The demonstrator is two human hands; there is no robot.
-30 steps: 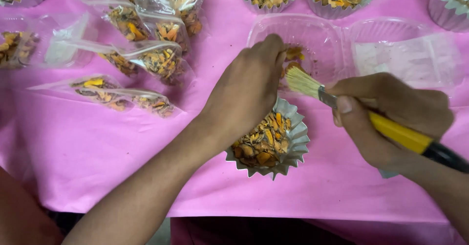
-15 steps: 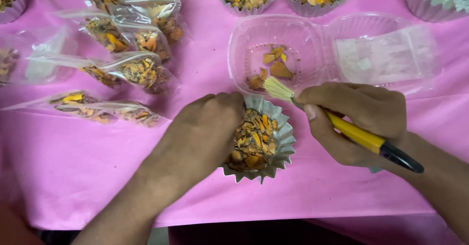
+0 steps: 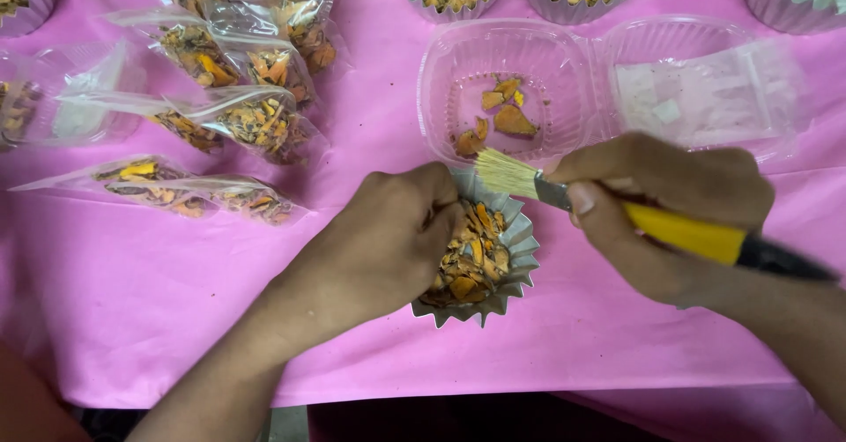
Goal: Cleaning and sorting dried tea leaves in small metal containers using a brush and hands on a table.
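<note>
**Fingers in the foil cup, brush at its rim**

The left hand (image 3: 388, 235) rests over the fluted silver foil cup (image 3: 507, 270) of orange-brown dried pieces; its fingers (image 3: 436, 197) are curled together, dipping into the cup's near-left side, and what they pinch is hidden. The right hand (image 3: 665, 213) closes its fingers around the yellow-and-black-handled brush (image 3: 696, 235), whose pale bristles sit just beyond the left fingertips, above the cup's far rim. Just past the bristles lies a clear plastic hinged container (image 3: 564, 63) with a few orange chips. Left of the left hand, clear filled bags (image 3: 256, 116) lie on the pink-covered bench (image 3: 176, 301).
</note>
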